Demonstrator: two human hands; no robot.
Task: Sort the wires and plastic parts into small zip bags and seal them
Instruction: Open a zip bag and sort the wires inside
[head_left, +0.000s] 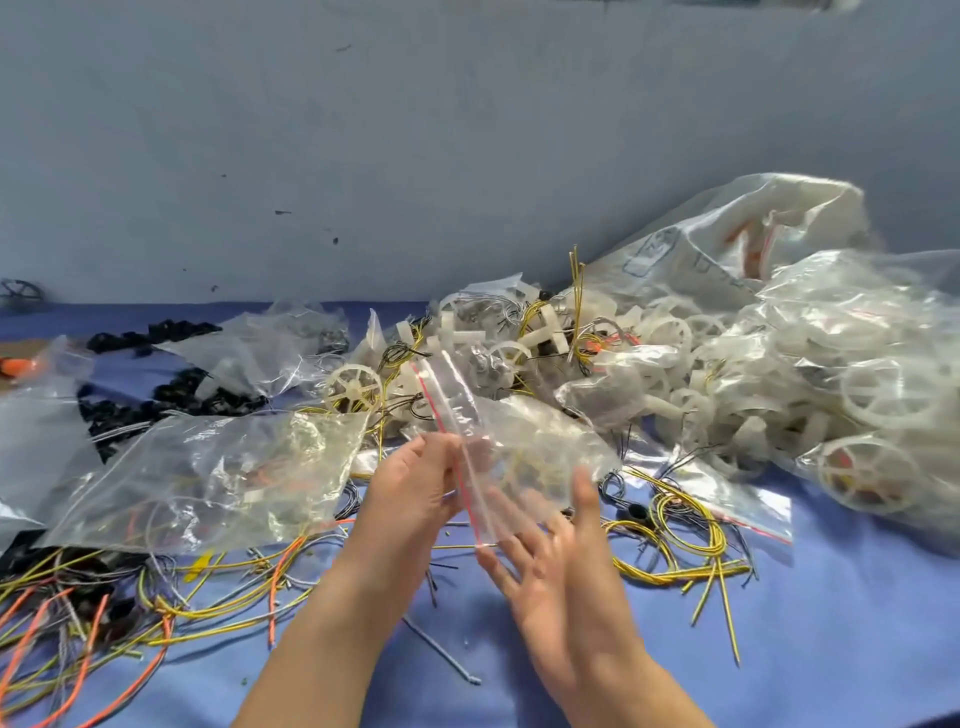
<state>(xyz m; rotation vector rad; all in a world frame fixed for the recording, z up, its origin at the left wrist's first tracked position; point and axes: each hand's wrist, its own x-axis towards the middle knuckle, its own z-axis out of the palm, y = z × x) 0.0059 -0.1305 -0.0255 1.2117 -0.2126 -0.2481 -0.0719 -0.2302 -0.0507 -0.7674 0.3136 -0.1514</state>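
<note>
Probably an assembly workshop: a blue bench heaped with loose wires, white plastic wheels and bagged parts.

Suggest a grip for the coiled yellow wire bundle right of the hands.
Pinch the coiled yellow wire bundle from above at its near edge, where the strands run bunched together. It lies flat on the blue table, so a side approach would likely only snag single loops.

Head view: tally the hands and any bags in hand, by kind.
Hands: 2, left hand and right hand
Held small zip bag: 1
Total: 3
</note>
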